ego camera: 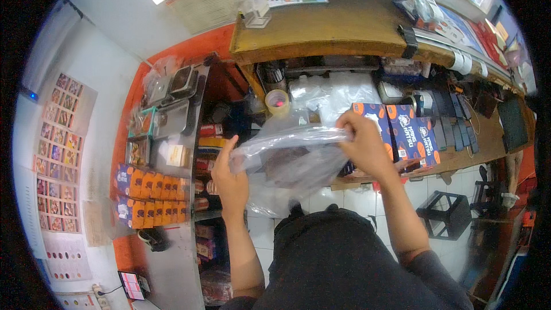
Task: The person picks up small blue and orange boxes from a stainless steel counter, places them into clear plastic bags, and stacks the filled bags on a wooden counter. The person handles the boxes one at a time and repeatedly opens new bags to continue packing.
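A clear plastic bag point(297, 163) is stretched between my two hands, its upper edge pulled nearly straight and its body hanging below. My right hand point(366, 142) pinches one end of that edge between thumb and fingers. At the other end, my left hand point(231, 178) holds the bag with one finger pointing up; its grip is partly hidden by the film. Just beyond my right hand, dark blue and orange printed cartons point(404, 131) stand at the counter's edge. Behind the bag lie stacked clear plastic bags point(344, 94) and a roll of tape point(277, 102).
To the left, a metal counter point(168, 258) carries orange and blue boxes point(153, 200), food containers point(174, 114) and a screen point(131, 285). A raised wooden shelf point(327, 30) spans the back. Several phones point(456, 127) lie at right. A black stool point(445, 215) stands on the tiled floor.
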Tool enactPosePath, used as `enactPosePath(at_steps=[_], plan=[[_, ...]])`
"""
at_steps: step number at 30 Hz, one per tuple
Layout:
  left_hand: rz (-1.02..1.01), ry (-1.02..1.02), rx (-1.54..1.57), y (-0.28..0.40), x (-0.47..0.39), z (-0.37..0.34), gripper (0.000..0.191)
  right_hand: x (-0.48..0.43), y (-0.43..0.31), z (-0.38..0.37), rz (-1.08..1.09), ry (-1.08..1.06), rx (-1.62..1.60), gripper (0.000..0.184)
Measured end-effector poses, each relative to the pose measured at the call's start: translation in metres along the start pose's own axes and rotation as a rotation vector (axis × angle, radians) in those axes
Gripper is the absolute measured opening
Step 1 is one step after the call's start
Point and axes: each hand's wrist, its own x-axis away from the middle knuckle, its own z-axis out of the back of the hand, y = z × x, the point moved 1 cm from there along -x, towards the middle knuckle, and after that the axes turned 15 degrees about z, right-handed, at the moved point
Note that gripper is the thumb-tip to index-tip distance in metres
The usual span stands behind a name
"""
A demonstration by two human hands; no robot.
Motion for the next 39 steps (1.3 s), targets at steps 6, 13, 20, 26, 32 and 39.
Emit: enactPosePath(at_steps=[6, 13, 20, 26, 32, 39], plan=[[0.08, -0.137, -0.023, -0.042, -0.006, 0.061, 0.02, -0.029, 0.024, 0.016, -0.145, 0.212, -0.058, 0.021], [0.396, 0.065, -0.459, -0.085, -0.053, 0.114, 0.037, -0.044, 0.014, -0.019, -0.243, 0.218, -0.138, 0.022], [-0.368, 0.373, 0.06, -0.092, -0.008, 0.071, 0.056, -0.042, -0.046, -0.101, -0.581, 0.055, -1.059, 0.019], [-0.349, -0.414, -0.172, -0.09, 0.009, 0.017, 0.099, -0.059, -0.053, -0.124, -0.741, 0.274, -1.597, 0.026], [-0.203, -0.688, 0.15, -0.076, 0.018, -0.017, 0.082, -0.064, -0.039, -0.15, -0.865, 0.815, -1.731, 0.03], [0.153, -0.657, 0.344, -0.09, -0.008, 0.006, 0.058, -0.058, -0.014, -0.127, -0.751, 0.92, -1.625, 0.025]])
